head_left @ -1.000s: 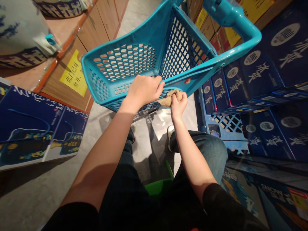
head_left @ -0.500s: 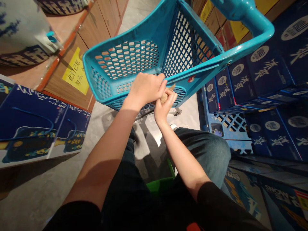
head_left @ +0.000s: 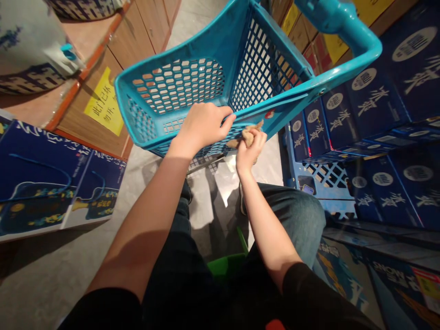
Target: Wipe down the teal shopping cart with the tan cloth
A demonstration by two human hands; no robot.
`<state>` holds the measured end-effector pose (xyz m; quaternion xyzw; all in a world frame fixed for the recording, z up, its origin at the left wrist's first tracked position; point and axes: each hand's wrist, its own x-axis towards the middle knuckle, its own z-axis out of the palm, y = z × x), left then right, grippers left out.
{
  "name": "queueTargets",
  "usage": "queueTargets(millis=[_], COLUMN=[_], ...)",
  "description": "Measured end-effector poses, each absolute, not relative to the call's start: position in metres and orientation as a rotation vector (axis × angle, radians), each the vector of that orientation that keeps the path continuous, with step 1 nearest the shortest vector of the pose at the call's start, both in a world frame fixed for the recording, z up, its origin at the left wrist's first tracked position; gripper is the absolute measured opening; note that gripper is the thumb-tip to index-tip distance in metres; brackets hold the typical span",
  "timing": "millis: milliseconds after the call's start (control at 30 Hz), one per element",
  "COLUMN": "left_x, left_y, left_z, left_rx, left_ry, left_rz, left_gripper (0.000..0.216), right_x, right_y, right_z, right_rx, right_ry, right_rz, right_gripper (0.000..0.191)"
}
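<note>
Rightward along the cart's [head_left: 213,46] near wall [head_left: 287,113] is where the right hand [head_left: 252,147] and cloth [head_left: 248,136] have moved; half a second ago that hand met the left one, and now a gap parts them and more cloth shows. The left hand [head_left: 204,126] has barely shifted.

At far left, blue packs [head_left: 37,183] stand beside a cabinet with a yellow note [head_left: 105,103]. Next comes the cart's left end, where the near rim [head_left: 275,101] starts at a rounded corner. Partway along that rim the left hand is folded over it, clasping it, its inner fingers out of sight. Just right of it, below the rim, the right hand pinches the bunched cloth at the outside of the near wall. A red sticker [head_left: 269,114] sits just beyond, then the handle [head_left: 369,52] end, then stacked boxes [head_left: 364,107].

Work with the cloth looks under way, not finished: it is in the hand, at the wall, short of the handle end. Whether marks remain, or which stretches are done, is too small to tell.
</note>
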<state>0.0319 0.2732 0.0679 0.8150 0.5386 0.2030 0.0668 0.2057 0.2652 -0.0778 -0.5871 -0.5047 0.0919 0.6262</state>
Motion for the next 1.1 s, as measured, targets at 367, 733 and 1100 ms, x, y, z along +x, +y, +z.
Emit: queueTargets(millis=[367, 733, 1100], left_x=[0.025, 0.029, 0.02], left_y=[0.279, 0.273, 0.284], left_z=[0.072, 0.07, 0.079], left_rx=[2.437, 2.454, 2.398], left_ry=[1.574, 1.629, 1.383], left_rz=[0.582, 0.582, 0.546], left_gripper=[0.051, 0.054, 0.041], right_x=[0.229, 0.17, 0.187], right_y=[0.265, 0.259, 0.262], right_z=[-0.064, -0.047, -0.047], right_rx=[-1.32, -1.266, -1.276], right_ry=[-1.141, -1.395, -1.296], right_rz=[0.217, 0.289, 0.197], right_gripper=[0.016, 0.021, 0.015])
